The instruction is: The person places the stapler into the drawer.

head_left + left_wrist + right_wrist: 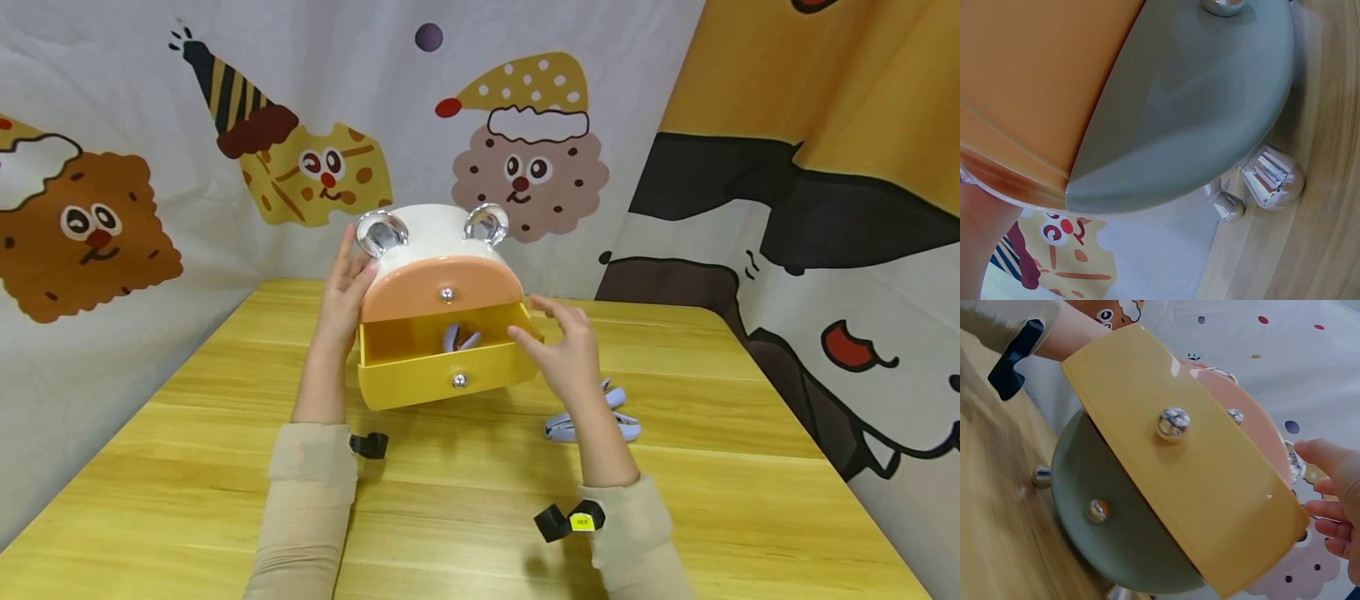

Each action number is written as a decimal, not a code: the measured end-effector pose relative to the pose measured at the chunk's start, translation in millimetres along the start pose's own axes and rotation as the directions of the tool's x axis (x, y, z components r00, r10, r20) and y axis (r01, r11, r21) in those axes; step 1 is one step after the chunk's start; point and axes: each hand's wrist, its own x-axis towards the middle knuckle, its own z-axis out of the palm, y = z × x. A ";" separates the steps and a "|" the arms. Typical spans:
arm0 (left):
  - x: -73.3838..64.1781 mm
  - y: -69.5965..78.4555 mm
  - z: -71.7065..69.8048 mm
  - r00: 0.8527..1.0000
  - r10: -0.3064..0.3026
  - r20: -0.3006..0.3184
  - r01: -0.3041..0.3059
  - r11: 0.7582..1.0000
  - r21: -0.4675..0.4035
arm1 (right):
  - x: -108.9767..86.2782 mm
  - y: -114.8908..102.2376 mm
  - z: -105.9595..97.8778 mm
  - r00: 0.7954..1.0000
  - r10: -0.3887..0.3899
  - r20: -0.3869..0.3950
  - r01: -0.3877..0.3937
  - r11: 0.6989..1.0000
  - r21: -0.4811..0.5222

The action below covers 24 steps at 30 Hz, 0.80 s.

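A rounded desktop drawer box with a white shell (423, 225) and chrome ears stands on the table. Its yellow drawer (408, 385) is pulled out; the peach drawer (442, 287) above and grey-green drawer (1179, 125) below are closed. A small lavender stapler (452, 338) lies inside the yellow drawer. My left hand (345, 300) rests along the box's left side, fingers extended up toward the ear. Beside the yellow drawer's right end is my right hand (566, 346), thumb and forefinger spread, fingertips right at the drawer corner.
Lavender staplers (592, 427) lie on the wooden table (450, 517) near my right forearm, partly hidden by it. Short chrome feet (1272, 178) hold up the box. A curtain (330, 50) with cartoon prints hangs behind and along the sides.
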 end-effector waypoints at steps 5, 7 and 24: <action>-0.2 1.2 0.8 1.000 0.000 -0.002 0.000 1.000 -0.001 | -2.0 3.2 -15.8 0.998 -0.052 -0.035 0.052 0.999 0.007; -0.1 1.3 0.9 1.000 0.000 0.001 0.000 1.000 -0.006 | -3.2 6.9 -22.6 0.997 -0.065 -0.043 0.066 0.998 0.009; -0.1 -0.6 0.8 1.000 0.023 0.003 -0.023 1.000 -0.004 | -8.7 68.7 -72.7 0.993 -0.058 0.100 0.064 0.996 -0.059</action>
